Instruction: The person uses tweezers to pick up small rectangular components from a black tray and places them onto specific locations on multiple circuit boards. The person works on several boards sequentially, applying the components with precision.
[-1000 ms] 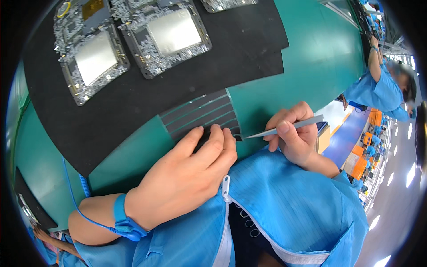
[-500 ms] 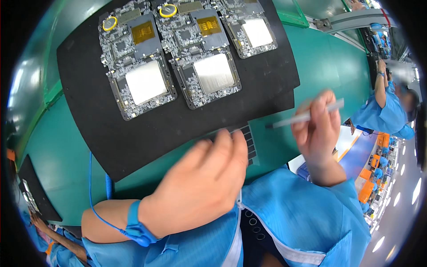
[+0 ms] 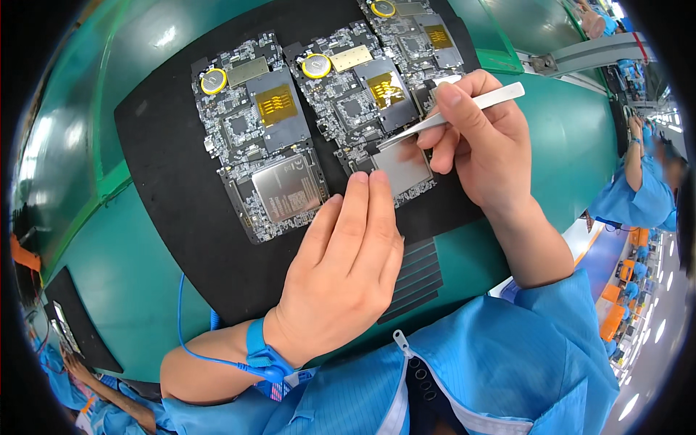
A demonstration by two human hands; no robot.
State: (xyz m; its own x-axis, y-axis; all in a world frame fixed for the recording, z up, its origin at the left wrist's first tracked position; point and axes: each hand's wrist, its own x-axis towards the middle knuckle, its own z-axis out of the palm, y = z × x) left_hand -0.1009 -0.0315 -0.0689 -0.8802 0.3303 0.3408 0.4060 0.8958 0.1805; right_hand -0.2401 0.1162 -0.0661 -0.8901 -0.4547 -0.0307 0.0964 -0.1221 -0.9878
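Three circuit boards lie side by side on a black mat (image 3: 174,196). My right hand (image 3: 493,145) is closed round a pair of metal tweezers (image 3: 486,98), whose tips reach the middle circuit board (image 3: 341,90) just above its silver metal shield (image 3: 406,170). My left hand (image 3: 341,268) lies with fingers stretched out, their tips at the lower left edge of that board. On the left sits another circuit board (image 3: 239,123) with a yellow-ringed coin cell and amber tape. The third circuit board (image 3: 413,43) is partly behind my right hand.
A row of black strips (image 3: 417,279) lies at the mat's front edge on the green table (image 3: 565,123). From my left wrist strap (image 3: 262,351) runs a blue cord (image 3: 181,304). Co-workers in blue, including a person (image 3: 634,192) at the right, are nearby.
My left hand has moved from beside the black strips up to the middle board. My right hand has brought the tweezers from over the green table onto that board. The view has shifted.
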